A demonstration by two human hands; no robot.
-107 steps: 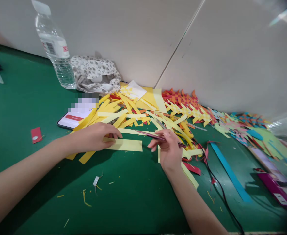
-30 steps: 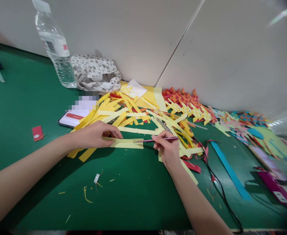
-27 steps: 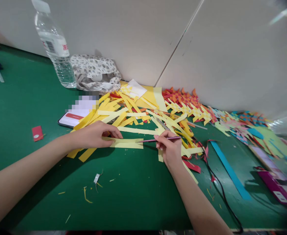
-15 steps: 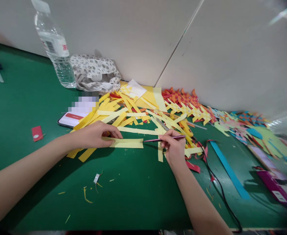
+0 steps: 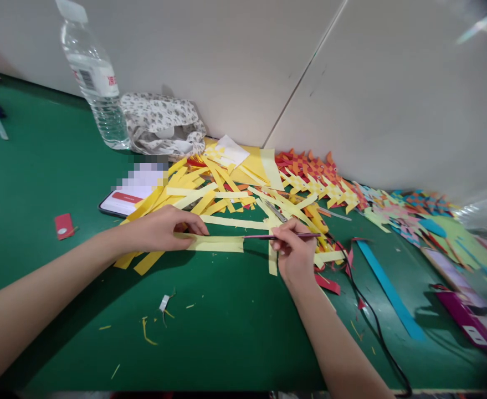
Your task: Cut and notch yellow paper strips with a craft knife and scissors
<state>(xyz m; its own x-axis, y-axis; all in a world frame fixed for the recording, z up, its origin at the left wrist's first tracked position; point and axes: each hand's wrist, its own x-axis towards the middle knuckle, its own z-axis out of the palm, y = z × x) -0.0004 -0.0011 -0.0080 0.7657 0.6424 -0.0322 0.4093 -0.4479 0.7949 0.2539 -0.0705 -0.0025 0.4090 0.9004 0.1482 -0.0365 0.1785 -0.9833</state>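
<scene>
My left hand (image 5: 166,228) presses a pale yellow paper strip (image 5: 222,244) to the green tabletop, thumb and fingertips at its left part. A lengthwise line runs along this strip; whether it is a cut or a fold I cannot tell. Pinched in my right hand (image 5: 295,249) is a slim purple pointed tool (image 5: 260,237), held almost level. Its tip meets the strip's right end, near the upper edge. Behind both hands lie loose yellow paper strips (image 5: 180,183), and the metal blades of scissors (image 5: 276,211) show among them.
At the back left stand a water bottle (image 5: 102,100) and a patterned cloth pouch (image 5: 164,122), with a phone (image 5: 122,197) in front. Woven paper fish (image 5: 309,163) line the wall. To the right are a black cable (image 5: 374,318), a blue strip (image 5: 386,288) and a purple device (image 5: 465,318).
My right hand has shifted slightly right with the purple tool, whose tip has drawn back to the strip's end and lies more level. My left hand stays on the strip.
</scene>
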